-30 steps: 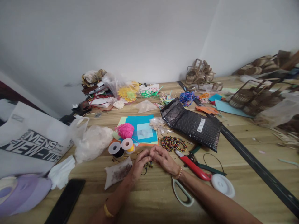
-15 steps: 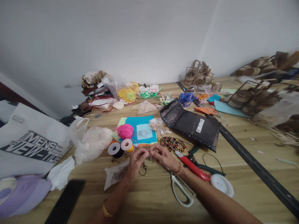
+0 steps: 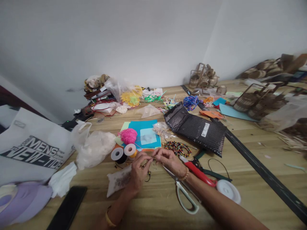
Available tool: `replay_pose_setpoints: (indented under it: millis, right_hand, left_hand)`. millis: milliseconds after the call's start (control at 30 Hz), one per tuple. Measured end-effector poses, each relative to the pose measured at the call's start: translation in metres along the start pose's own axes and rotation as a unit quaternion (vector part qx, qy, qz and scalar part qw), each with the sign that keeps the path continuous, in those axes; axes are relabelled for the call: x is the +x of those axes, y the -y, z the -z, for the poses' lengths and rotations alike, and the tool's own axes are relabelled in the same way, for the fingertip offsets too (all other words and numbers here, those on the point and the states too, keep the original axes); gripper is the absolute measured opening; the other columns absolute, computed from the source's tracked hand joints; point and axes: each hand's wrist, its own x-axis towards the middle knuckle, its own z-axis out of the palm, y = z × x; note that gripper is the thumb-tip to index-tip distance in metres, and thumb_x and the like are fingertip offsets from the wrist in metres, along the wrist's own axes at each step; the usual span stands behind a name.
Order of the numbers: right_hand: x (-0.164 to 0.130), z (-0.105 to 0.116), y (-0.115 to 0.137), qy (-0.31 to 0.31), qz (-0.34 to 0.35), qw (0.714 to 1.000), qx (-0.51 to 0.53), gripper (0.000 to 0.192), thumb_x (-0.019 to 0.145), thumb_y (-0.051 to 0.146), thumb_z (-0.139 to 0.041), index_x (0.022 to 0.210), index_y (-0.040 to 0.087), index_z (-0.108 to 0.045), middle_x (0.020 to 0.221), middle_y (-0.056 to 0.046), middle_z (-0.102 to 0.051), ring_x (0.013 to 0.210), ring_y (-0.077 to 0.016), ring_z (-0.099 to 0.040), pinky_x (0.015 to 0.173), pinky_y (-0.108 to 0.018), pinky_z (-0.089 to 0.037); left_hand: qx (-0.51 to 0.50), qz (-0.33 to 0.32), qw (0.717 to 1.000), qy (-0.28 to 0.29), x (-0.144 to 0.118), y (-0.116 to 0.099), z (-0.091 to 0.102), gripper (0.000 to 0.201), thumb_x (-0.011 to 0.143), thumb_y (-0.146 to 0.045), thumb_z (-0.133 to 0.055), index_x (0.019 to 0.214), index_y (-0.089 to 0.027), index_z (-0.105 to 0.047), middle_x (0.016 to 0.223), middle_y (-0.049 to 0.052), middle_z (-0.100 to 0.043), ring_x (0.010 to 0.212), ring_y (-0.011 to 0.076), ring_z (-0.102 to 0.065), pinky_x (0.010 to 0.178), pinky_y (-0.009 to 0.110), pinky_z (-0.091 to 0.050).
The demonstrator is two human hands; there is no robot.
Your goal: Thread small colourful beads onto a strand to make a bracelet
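My left hand (image 3: 139, 169) is closed in a pinch, and a short beaded cord (image 3: 149, 174) with a black loop end shows below its fingers. Opposite it, my right hand (image 3: 169, 162) pinches with thumb and forefinger, the fingertips of both hands almost meeting. What lies between the right fingertips is too small to make out. Under my right wrist are white-handled scissors (image 3: 183, 199). A heap of multicoloured bead strings (image 3: 177, 148) lies just beyond the right hand. Left of my left hand rests a clear packet of beads (image 3: 118, 179).
Behind the hands stand cord spools (image 3: 118, 154), pink yarn (image 3: 129, 136) and blue paper (image 3: 144, 124). To the right are red-handled pliers (image 3: 199, 172), a white spool (image 3: 228, 191) and a black bubble mailer (image 3: 196, 127). A phone (image 3: 67, 209) and paper bag (image 3: 31, 147) sit left.
My left hand has turned and shifted slightly, so its fingers now cover most of the beaded cord that hung between the hands. The right hand stays nearly in place, still pinching.
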Motion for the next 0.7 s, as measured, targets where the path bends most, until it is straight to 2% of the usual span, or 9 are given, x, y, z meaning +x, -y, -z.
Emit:
replay_pose_setpoints:
  millis: [100, 267, 400, 533, 700]
  right_hand:
    - [0.0, -0.002, -0.005, -0.015, -0.049, 0.992, 0.115, 0.029, 0.076, 0.041, -0.077, 0.068, 0.016, -0.064, 0.088, -0.004, -0.064, 0.077, -0.0135, -0.059, 0.068, -0.025, -0.051]
    - [0.001, 0.0, -0.01, -0.041, -0.095, 0.967, 0.231, 0.029, 0.073, 0.036, -0.082, 0.068, 0.016, -0.062, 0.08, -0.002, -0.065, 0.076, -0.0123, -0.062, 0.061, -0.019, -0.053]
    - [0.002, 0.002, -0.011, -0.025, -0.115, 0.959, 0.259, 0.029, 0.073, 0.034, -0.082, 0.069, 0.015, -0.061, 0.074, 0.0, -0.061, 0.07, -0.0102, -0.06, 0.056, -0.016, -0.053]
    - [0.003, 0.001, -0.012, -0.01, -0.122, 0.957, 0.261, 0.032, 0.075, 0.037, -0.08, 0.068, 0.014, -0.058, 0.068, 0.0, -0.058, 0.065, -0.0096, -0.058, 0.051, -0.015, -0.052]
    - [0.004, 0.001, -0.014, -0.01, -0.138, 0.962, 0.237, 0.036, 0.077, 0.04, -0.077, 0.066, 0.014, -0.056, 0.063, 0.001, -0.057, 0.056, -0.0086, -0.056, 0.044, -0.014, -0.048]
  left_hand:
    - [-0.031, 0.031, 0.999, 0.008, -0.001, 0.0, -0.001, 0.011, 0.08, -0.019, -0.065, 0.069, -0.02, -0.064, 0.07, 0.002, -0.065, 0.07, 0.0177, -0.061, 0.069, 0.029, -0.048]
    - [-0.086, 0.148, 0.985, 0.032, -0.002, -0.001, -0.002, 0.011, 0.079, -0.024, -0.065, 0.07, -0.019, -0.062, 0.073, 0.002, -0.065, 0.074, 0.0178, -0.061, 0.073, 0.028, -0.048]
    - [-0.139, 0.212, 0.966, 0.043, 0.0, -0.004, -0.002, 0.016, 0.077, -0.028, -0.065, 0.066, -0.018, -0.061, 0.068, 0.001, -0.061, 0.067, 0.0154, -0.057, 0.065, 0.025, -0.045]
    - [-0.18, 0.232, 0.954, 0.056, 0.003, -0.01, -0.001, 0.024, 0.076, -0.035, -0.068, 0.063, -0.017, -0.058, 0.065, 0.001, -0.058, 0.062, 0.0142, -0.053, 0.06, 0.025, -0.043]
    - [-0.193, 0.248, 0.947, 0.06, 0.001, -0.017, -0.003, 0.028, 0.077, -0.04, -0.067, 0.065, -0.017, -0.058, 0.064, 0.002, -0.059, 0.064, 0.0154, -0.055, 0.062, 0.026, -0.044]
